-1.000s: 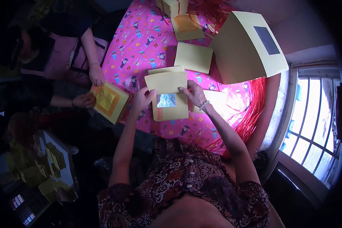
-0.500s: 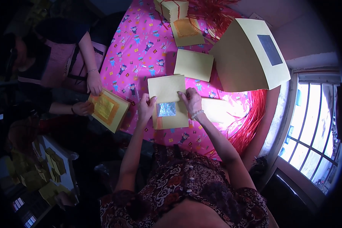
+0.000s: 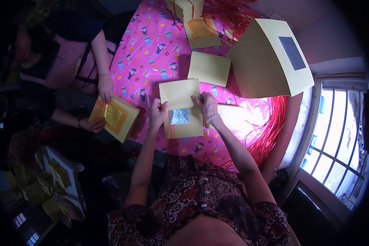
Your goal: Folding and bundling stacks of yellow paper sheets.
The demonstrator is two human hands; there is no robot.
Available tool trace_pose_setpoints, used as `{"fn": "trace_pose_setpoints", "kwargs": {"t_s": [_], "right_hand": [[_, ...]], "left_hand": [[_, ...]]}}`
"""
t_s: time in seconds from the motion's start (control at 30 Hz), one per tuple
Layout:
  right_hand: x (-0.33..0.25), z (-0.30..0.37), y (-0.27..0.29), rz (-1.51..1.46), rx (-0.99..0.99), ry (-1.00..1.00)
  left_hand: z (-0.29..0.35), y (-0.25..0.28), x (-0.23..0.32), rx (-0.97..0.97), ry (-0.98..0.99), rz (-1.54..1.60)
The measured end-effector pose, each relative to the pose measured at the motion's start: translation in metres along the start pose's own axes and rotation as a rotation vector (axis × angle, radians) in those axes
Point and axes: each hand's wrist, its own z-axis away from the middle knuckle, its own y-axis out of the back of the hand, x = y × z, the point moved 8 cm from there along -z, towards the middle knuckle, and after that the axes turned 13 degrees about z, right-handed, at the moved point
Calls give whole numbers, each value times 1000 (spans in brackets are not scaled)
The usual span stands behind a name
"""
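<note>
In front of me on the table is pale yellow joss paper (image 3: 179, 94), apparently a folded or overlapping sheet. Its plain upper part ends just above a shiny silver foil patch (image 3: 179, 116) on the lower part. My left hand (image 3: 157, 112) is closed, pinching the paper's left edge between thumb and fingers. At the right edge my right hand (image 3: 208, 105), with a beaded bracelet at the wrist, pinches it too, thumb on top. Behind my right wrist another pale sheet (image 3: 231, 118) lies partly hidden in bright light.
To the left a co-worker's two hands (image 3: 104, 92) handle a stack of gold-foil paper (image 3: 119, 117). Beyond my paper lie a plain stack (image 3: 209, 69) and an orange-patched sheet (image 3: 201, 35). A tall paper stack (image 3: 260, 61) stands at right, beside red strings (image 3: 270, 131). A pink patterned cloth (image 3: 143, 61) covers the table.
My hands stay nearly in place, still pinching the paper. The co-worker's lower hand has moved right onto the gold-foil paper, and the upper hand has shifted slightly right.
</note>
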Motion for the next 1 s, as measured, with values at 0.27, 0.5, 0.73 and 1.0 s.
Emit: {"fn": "trace_pose_setpoints", "kwargs": {"t_s": [0.27, 0.5, 0.73, 1.0], "right_hand": [[7, -4, -8, 41, 31, -37], [1, -7, -10, 77, -107, -78], [4, -6, -11, 80, 30, -38], [-41, 24, 38, 82, 364, 167]], "left_hand": [[11, 1, 18, 128, 37, -80], [25, -14, 72, 144, -408, -450], [17, -44, 65, -120, -284, -532], [20, -49, 58, -58, -338, -544]]}}
